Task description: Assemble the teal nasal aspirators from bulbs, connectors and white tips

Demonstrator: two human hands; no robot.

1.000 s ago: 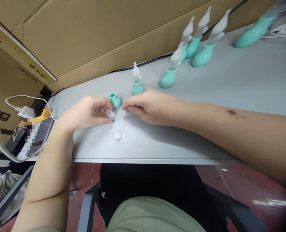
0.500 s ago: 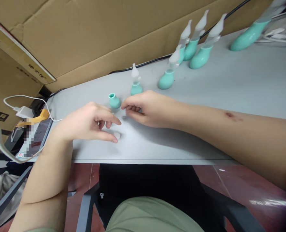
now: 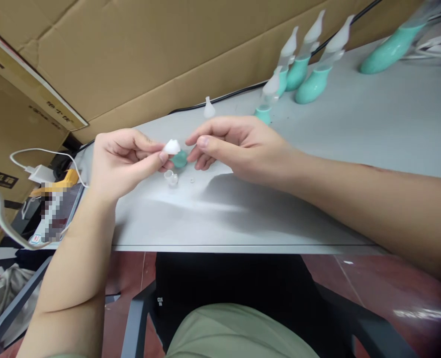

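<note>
My left hand (image 3: 121, 161) is lifted above the grey table (image 3: 354, 129) and pinches a small white cap (image 3: 172, 146) between thumb and forefinger. My right hand (image 3: 242, 146) hovers just right of it, thumb and forefinger close together; anything between them is too small to see. Between the two hands stands an open teal bulb (image 3: 180, 159), partly hidden by the fingers. A small clear cup (image 3: 171, 177) lies on the table below the cap, with a tiny clear bit (image 3: 192, 181) beside it.
Several assembled teal bulbs with white nozzles (image 3: 309, 64) stand at the back right, and one nozzle tip (image 3: 209, 108) shows behind my right hand. Cardboard boxes (image 3: 131, 54) wall the back. A white charger (image 3: 39, 174) and a phone (image 3: 56, 209) lie at the left edge.
My left hand set down the clear cup, picked the white cap off the table and raised it. My right hand rose from the table toward the cap.
</note>
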